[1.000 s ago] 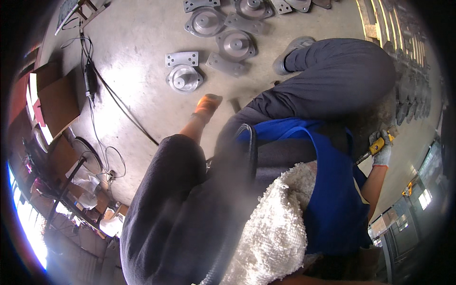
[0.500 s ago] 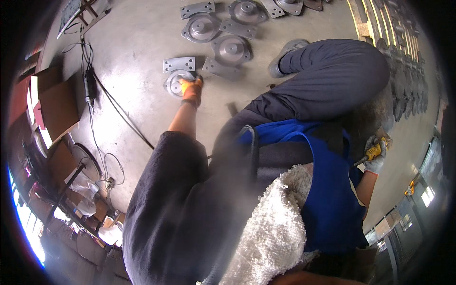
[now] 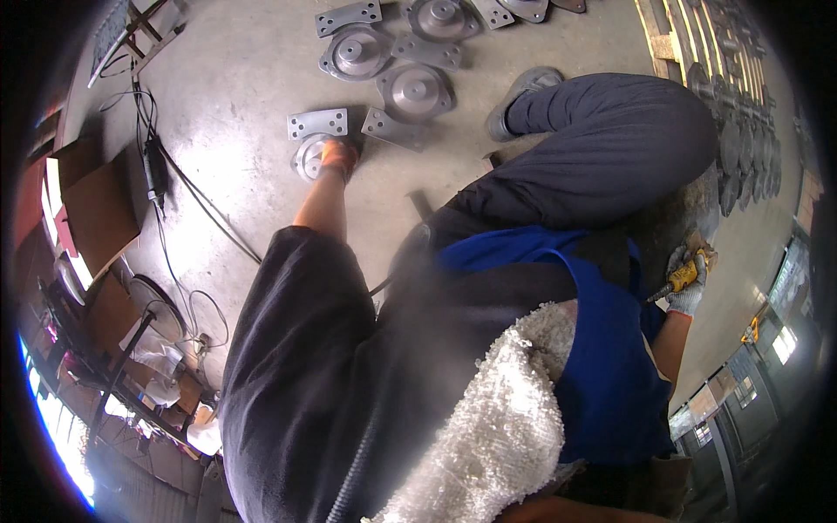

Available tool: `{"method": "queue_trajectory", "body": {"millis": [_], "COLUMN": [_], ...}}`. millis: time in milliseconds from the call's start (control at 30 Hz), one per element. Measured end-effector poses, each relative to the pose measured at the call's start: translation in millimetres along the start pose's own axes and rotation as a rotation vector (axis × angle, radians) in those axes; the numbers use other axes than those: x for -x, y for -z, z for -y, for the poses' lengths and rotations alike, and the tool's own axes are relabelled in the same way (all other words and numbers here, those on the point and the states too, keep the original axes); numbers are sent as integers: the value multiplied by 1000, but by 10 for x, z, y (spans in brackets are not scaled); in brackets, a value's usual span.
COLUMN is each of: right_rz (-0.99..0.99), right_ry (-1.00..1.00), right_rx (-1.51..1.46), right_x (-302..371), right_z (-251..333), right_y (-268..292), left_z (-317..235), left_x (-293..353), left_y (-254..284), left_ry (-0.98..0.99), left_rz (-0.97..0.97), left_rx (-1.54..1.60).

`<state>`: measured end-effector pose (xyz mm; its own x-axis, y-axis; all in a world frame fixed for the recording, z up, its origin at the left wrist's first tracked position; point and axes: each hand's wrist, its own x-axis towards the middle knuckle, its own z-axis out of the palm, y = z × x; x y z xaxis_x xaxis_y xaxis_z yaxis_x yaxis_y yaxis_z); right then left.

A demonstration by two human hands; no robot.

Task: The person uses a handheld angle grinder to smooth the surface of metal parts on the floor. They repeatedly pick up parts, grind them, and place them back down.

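Observation:
My left hand (image 3: 340, 158), in an orange glove, is closed at the right side of a round, stepped metal flange (image 3: 309, 160) on the floor; its fingertips are partly hidden. Just beyond that flange is a flat metal plate with holes (image 3: 317, 124), and a similar plate (image 3: 390, 128) lies to the right. Far to the right, my right hand (image 3: 685, 298), in a pale grey glove, is wrapped round a yellow handheld power tool (image 3: 685, 276). The tool's thin dark end points to the lower left; its exact kind is unclear.
More round flanges (image 3: 415, 91) and drilled plates (image 3: 349, 16) lie ahead. Black cables (image 3: 202, 196) with a dark inline piece (image 3: 156, 170) run along the left floor, near cardboard boxes (image 3: 103, 209). Metal parts (image 3: 748, 157) stand by a wooden pallet (image 3: 667, 48) at right.
The view has shifted slightly, so the floor parts sit further left. My left hand has stayed at the same flange, turning a little over it. My right hand keeps the yellow tool.

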<state>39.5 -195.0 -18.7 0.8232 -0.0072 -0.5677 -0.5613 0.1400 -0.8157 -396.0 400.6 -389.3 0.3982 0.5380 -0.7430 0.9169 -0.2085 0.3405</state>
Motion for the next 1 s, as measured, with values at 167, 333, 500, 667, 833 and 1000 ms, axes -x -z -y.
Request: {"method": "queue_trajectory", "body": {"millis": [167,333,500,667,833,1000], "right_rz": [-10,2,46,-49,25,1], "right_ry": [-3,29,127,18,49,33], "right_rx": [38,76,141,107,100,125], "right_x": [-28,-95,-58,-90,-66,-57], "right_z": [53,36,5,-4,12,34], "right_y": [-177,20,-141,-112,-85,-141], "left_z": [-669,-910,-822,-598,-592,-760], "left_x": [1035,977,614,535,316,219], "left_y": [-145,-508,-407,-72,325,280], "left_ry": [88,195,349,477,281,525], "left_rz": [538,458,257,190,-179,236], "left_rx": [527,712,584,740,216,851]}}
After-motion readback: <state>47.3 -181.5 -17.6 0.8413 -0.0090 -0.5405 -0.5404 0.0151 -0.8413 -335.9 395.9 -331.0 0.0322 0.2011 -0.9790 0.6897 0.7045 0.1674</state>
